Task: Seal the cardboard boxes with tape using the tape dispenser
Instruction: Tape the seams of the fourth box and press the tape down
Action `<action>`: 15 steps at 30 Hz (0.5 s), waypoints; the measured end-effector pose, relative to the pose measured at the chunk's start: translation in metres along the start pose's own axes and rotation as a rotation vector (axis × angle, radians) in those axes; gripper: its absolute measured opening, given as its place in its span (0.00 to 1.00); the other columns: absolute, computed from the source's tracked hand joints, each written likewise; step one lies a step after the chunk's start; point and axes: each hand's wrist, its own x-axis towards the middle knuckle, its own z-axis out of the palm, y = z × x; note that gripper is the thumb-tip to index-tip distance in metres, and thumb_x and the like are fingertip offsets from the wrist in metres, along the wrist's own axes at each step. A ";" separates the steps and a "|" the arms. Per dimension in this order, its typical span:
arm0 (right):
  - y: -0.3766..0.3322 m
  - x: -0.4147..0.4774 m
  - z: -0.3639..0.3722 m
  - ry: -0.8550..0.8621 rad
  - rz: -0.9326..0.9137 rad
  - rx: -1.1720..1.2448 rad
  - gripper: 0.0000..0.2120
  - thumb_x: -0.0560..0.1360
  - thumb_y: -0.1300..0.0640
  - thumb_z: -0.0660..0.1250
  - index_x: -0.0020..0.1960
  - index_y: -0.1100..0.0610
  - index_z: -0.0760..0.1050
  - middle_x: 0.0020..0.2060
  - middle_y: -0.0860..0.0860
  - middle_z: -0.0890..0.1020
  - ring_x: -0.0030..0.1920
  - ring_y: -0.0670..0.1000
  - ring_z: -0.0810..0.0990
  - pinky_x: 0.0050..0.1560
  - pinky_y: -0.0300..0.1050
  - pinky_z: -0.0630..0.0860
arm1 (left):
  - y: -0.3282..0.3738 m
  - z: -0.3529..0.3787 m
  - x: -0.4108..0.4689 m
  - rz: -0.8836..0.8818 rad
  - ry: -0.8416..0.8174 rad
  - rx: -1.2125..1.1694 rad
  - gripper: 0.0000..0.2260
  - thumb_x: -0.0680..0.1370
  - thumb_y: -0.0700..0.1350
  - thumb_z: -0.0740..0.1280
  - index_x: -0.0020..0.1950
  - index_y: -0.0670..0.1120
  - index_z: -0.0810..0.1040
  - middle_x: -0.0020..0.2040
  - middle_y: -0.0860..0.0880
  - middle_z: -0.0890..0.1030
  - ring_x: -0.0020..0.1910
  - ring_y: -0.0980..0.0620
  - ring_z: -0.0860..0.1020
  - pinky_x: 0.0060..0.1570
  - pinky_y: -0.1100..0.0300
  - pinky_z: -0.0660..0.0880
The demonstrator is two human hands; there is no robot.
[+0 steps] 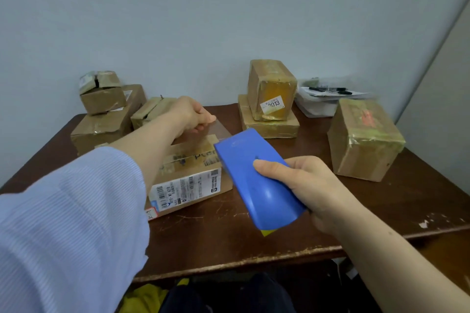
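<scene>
Now, your left grip (192, 115) pinches clear tape (219, 130) stretched from the blue plastic tape dispenser (256, 175) grasped in your right grip (300, 183), above the labelled brown cardboard box (193, 180); slack could land it crooked.

left hand (192, 115) stretched forward and pinching, right hand (305, 185) curled, gripping

Your tape dispenser (256, 178) is smooth, glossy blue plastic. Box (188, 157) just left of it: matt cardboard, glossy paper label (185, 185). Table (254, 241) under it: dark wood, scratched, chipped.
</scene>
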 end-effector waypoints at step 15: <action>0.008 0.013 0.005 -0.031 0.070 0.054 0.15 0.72 0.50 0.70 0.43 0.64 0.82 0.37 0.54 0.86 0.34 0.50 0.84 0.36 0.41 0.79 | -0.027 0.018 0.022 0.062 0.023 0.145 0.07 0.73 0.45 0.74 0.36 0.46 0.80 0.34 0.49 0.79 0.32 0.54 0.74 0.38 0.62 0.71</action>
